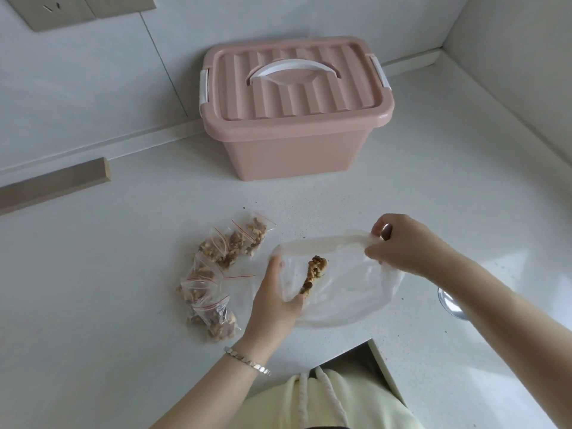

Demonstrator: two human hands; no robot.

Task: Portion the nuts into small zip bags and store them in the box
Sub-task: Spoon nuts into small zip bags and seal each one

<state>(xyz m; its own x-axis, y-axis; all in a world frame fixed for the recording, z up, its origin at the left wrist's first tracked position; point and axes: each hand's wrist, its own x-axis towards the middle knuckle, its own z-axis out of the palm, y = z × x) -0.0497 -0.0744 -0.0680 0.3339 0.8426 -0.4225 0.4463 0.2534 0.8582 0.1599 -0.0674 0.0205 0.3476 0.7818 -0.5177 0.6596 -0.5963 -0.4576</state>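
Note:
A large clear plastic bag (346, 292) lies on the white counter in front of me, with a small clump of nuts (314, 272) inside. My left hand (275, 301) reaches into the bag's left opening, fingers hidden behind the plastic. My right hand (402, 243) pinches the bag's upper right rim and lifts it. Several small zip bags (216, 274) filled with nuts, with red seal lines, lie in a loose pile to the left of the big bag. The pink storage box (297, 144) stands behind, its lid on and its white handle folded flat.
The counter (123, 274) runs into a wall corner at the back right. A wooden strip (55, 184) lies along the left wall. A shiny metal object (452, 305) peeks out under my right forearm. The counter's front edge has a notch near my body.

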